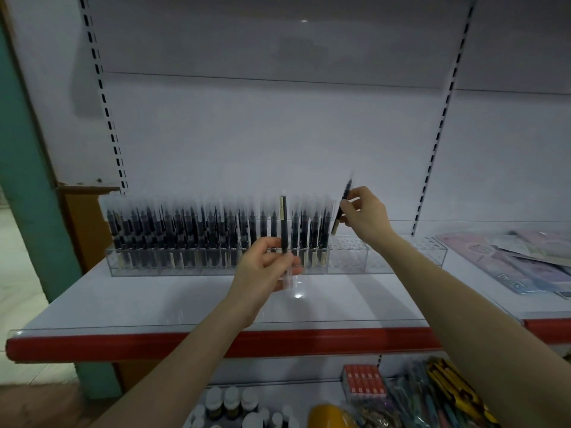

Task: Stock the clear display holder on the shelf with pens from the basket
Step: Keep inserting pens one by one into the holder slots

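The long clear acrylic display holder (383,257) is filled with dark pens (197,233) across its left two-thirds, its right end empty, while the left hand (262,267) grips one dark pen (283,223) upright before its middle and the right hand (366,216) pinches a second dark pen (347,191), tilted, above the first empty holes.

White shelf (154,298) with clear display holder (349,256), flat packets (513,267) rightward
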### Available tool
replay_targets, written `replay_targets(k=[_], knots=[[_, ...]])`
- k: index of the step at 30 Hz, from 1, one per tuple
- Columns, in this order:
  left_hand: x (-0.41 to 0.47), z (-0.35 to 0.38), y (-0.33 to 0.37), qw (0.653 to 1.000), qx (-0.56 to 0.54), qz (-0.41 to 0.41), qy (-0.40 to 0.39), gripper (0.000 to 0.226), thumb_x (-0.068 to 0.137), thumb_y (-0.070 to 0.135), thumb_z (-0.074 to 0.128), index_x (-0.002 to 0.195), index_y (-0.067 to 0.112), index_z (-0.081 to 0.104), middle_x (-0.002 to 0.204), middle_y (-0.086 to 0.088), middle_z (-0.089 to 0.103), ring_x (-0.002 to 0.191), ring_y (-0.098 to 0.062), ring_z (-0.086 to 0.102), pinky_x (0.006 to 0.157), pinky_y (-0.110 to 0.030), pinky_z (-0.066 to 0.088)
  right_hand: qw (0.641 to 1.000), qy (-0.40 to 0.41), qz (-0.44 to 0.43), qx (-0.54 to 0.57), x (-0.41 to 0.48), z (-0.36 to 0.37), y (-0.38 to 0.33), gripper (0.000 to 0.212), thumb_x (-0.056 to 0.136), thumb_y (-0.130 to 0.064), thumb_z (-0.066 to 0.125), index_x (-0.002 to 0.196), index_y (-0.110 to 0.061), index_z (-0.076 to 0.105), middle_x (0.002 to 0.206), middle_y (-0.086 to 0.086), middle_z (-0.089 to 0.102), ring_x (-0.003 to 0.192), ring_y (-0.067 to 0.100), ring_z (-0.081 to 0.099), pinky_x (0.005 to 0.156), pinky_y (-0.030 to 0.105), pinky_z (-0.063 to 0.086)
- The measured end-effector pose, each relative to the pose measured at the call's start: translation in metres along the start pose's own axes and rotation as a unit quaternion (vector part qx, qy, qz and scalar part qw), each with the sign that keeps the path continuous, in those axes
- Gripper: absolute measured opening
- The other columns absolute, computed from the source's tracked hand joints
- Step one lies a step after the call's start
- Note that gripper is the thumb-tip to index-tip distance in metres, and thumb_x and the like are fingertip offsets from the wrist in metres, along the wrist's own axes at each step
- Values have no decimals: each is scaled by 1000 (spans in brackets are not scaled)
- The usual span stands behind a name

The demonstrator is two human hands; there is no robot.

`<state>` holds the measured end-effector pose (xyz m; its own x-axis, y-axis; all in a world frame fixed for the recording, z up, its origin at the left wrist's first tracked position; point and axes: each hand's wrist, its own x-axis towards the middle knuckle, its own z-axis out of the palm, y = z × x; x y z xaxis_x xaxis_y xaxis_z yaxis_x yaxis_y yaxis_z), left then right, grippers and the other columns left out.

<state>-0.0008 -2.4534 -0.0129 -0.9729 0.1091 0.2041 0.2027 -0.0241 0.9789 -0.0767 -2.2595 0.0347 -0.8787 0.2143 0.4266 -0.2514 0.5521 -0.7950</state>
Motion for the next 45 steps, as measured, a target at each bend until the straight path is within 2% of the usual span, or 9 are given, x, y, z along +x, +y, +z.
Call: replay_targets(k=[11,18,22,30,34,38,40,42,45], knots=[[0,-3,1,1000,-9,0,2,23,91,9,56,113,13,52,93,-7,70,83,-18,71,74,-37,57,999,-38,-10,-34,-1,7,6,20,96,-11,47,113,-1,49,91,16,61,74,22,60,78,41,52],[-2,-4,2,1000,-12,7,-3,14,90,8,56,96,20,54,91,-6,70,81,-15,71,73,-36,57,994,-71,-17,-81,-1,13,15,21,96,-12,48,113,0,51,84,9,58,71,21,59,70,31,47],[-2,-5,3,1000,-13,9,-5,14,90,7,56,96,20,54,92,-7,70,80,-15,71,72,-35,57,993,-72,-13,-92,1,14,20,18,94,-9,52,107,2,55,88,17,65,60,9,54,72,28,46],[-2,-7,1,1000,-15,-2,-4,20,90,6,57,101,23,54,97,-9,69,85,-17,70,72,-35,58,989,-69,-11,-134,2,15,27,18,90,-9,57,102,3,60,100,21,66,88,30,59,77,28,43],[-4,-6,2,1000,-10,0,5,25,89,6,58,111,18,55,96,-12,67,75,-11,69,68,-29,58,995,-41,-10,-96,-4,10,26,33,91,-10,57,121,3,54,106,17,66,88,24,59,81,26,43],[-7,-6,5,1000,-20,6,1,24,88,7,60,108,18,56,86,-9,69,68,-12,69,61,-26,57,984,92,-151,4,-33,1,8,20,92,-6,54,108,1,63,96,12,67,86,17,62,82,25,50],[-10,-4,9,999,-38,-2,-5,19,87,8,61,105,11,57,80,-9,68,63,-13,68,57,-24,55,952,78,-295,-24,-51,3,-3,18,89,-9,57,100,1,67,93,12,68,85,9,59,79,14,48],[-11,0,13,997,-74,-15,-10,14,89,8,59,102,4,58,75,-11,65,58,-12,64,53,-22,53,912,29,-400,-82,-62,10,-4,24,87,-14,53,99,-1,69,95,12,68,91,10,56,83,17,45],[-14,6,21,994,-108,-20,-23,9,90,8,56,95,1,60,72,-11,64,54,-9,62,51,-19,51,881,-11,-451,-142,-69,17,1,28,87,-16,51,104,-4,69,106,15,66,101,18,51,85,26,43]])
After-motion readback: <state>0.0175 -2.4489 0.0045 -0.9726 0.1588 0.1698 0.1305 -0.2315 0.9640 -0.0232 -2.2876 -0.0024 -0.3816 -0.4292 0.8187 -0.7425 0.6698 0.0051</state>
